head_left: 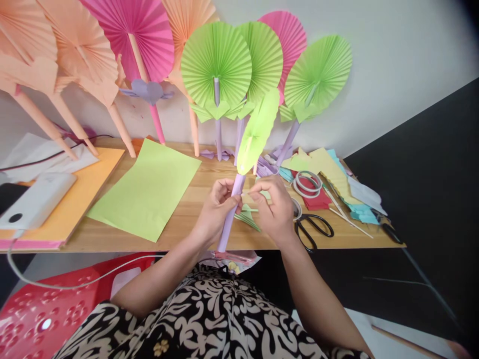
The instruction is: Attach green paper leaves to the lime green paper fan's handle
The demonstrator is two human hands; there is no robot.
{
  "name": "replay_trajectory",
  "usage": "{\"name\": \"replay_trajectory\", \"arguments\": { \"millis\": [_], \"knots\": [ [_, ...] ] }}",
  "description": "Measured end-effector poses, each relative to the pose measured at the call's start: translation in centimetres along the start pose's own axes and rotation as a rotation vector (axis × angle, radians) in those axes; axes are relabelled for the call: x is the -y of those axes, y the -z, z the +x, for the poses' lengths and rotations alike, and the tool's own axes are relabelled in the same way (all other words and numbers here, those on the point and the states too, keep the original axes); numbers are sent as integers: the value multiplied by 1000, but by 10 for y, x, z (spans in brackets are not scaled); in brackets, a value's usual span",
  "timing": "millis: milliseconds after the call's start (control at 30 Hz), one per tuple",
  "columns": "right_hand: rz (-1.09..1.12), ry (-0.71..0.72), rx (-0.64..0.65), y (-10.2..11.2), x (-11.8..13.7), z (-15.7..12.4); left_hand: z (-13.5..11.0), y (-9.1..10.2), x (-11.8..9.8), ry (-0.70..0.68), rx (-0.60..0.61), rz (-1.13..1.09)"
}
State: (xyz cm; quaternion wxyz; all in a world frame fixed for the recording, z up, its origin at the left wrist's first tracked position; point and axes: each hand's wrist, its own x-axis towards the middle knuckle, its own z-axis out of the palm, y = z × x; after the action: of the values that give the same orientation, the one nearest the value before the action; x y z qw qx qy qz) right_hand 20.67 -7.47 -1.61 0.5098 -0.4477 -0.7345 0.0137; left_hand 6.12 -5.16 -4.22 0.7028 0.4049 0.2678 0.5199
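Observation:
My left hand [217,209] is wrapped round a lilac paper stick [229,219] that rises over the near edge of the wooden table [187,219]. A folded green pleated paper fan [258,130] tops the stick, tilted up to the right. My right hand [275,207] pinches at the stick just below the fan, fingers pressed together; what it holds is too small to name. A small green pleated piece [247,218] lies on the table between my hands.
Finished green, pink and peach paper fans [217,62] lean on the wall behind. A green sheet [147,189] lies left, black scissors [312,227] and tape rolls [307,183] right, with coloured paper scraps [337,174]. A white device [35,202] rests on orange card; a red stool [45,309] stands below left.

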Motion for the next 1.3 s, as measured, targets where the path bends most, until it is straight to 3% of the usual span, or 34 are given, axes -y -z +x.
{"name": "replay_trajectory", "arguments": {
  "millis": [100,400,667,900,1033,1300],
  "knots": [
    [26,-124,57,2,-3,7,-1,-2,0,5,14,-6],
    [66,-289,153,0,-3,16,-2,-3,-1,31,7,-2],
    [5,-310,121,-4,-3,18,-3,-4,-1,38,1,-24],
    [-7,-451,4,-16,3,12,-3,-3,-2,23,-6,-16],
    [125,-584,-54,-18,1,13,-4,-2,-2,32,-16,-1],
    [533,-613,-65,-25,-11,8,-5,-4,-3,11,0,13]
  ]
}}
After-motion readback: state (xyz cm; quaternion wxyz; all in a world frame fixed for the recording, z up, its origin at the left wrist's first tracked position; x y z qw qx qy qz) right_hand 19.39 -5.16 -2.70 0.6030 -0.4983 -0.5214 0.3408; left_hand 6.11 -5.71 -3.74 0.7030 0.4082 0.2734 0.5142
